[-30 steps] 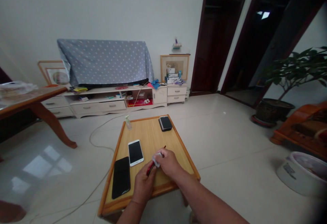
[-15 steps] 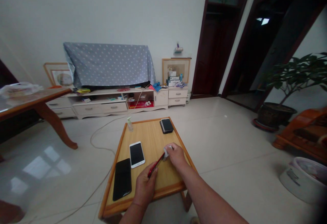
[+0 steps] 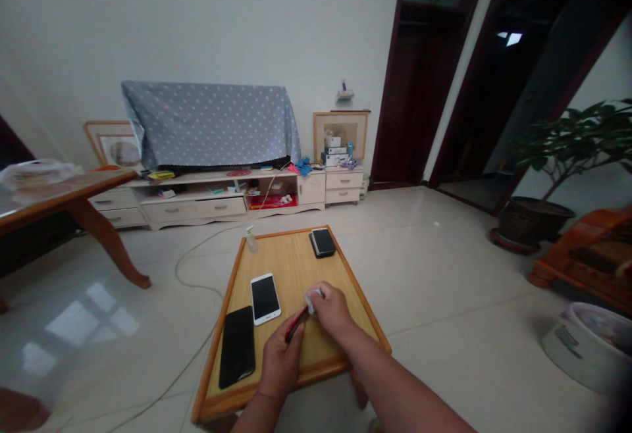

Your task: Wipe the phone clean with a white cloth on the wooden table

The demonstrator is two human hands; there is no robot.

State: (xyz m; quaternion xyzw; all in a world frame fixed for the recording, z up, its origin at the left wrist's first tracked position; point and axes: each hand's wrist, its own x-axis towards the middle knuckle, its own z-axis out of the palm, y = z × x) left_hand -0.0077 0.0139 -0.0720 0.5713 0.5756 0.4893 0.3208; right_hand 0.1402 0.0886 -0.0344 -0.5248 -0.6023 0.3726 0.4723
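Left hand (image 3: 281,366) clenched around the lower end of a slim red object (image 3: 296,325), most likely a phone in a red case turned edge-on, though too narrow here to be sure. Right hand (image 3: 334,309) pinching a crumpled white cloth (image 3: 311,301) against the object's upper end. Red object over the near half of a rectangular light-wood board with an orange-brown rim (image 3: 296,249), just right of a white smartphone (image 3: 265,299).

Probably light and stiff, with a glossy surface prone to slipping and a fragile face; long edges likely the safest place to hold. Soft cloth likely to give a less slippery contact.

Flat black smartphone (image 3: 237,347) at the board's near left. Small dark stack of phones (image 3: 322,243) at the far right. Small clear bottle (image 3: 251,240) at the far left corner, its contents too small to tell.

Far right, a dark round pot (image 3: 530,222) holding a leafy green plant. Near right on the floor, a round white plastic tub (image 3: 577,354) with a jumble inside, contents unclear.
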